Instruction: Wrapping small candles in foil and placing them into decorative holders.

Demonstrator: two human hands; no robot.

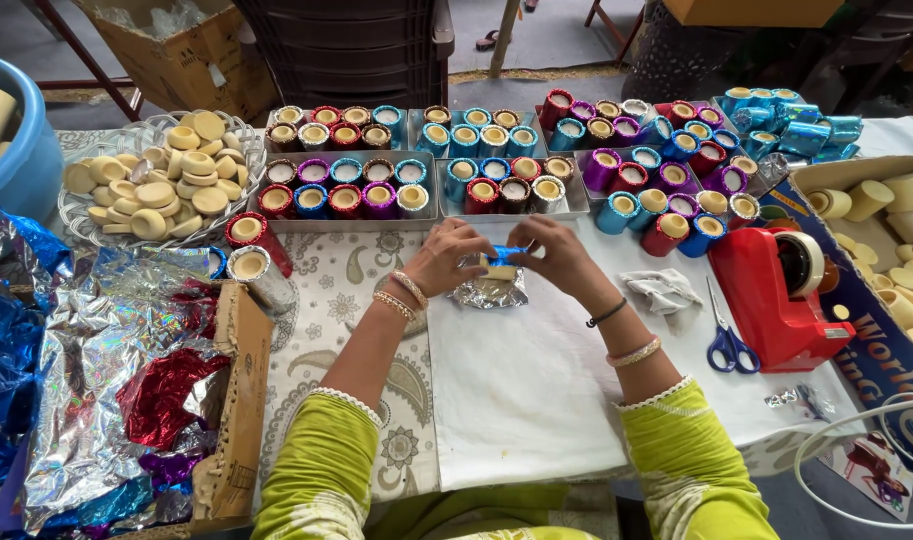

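My left hand (447, 256) and my right hand (555, 255) meet over the middle of the table, both gripping a small cream-coloured cylinder partly wrapped in shiny blue foil (501, 262). A crumpled piece of silver foil (489, 292) lies on the white cloth (517, 390) just under it. Both wrists wear bangles, and the sleeves are yellow-green.
Metal trays (349, 218) of foil-wrapped cylinders in red, blue, purple and silver fill the table's back. A glass dish of bare cream discs (157, 180) stands at back left, loose foil sheets (87, 370) at left. A red tape dispenser (777, 290) and blue scissors (727, 335) lie at right.
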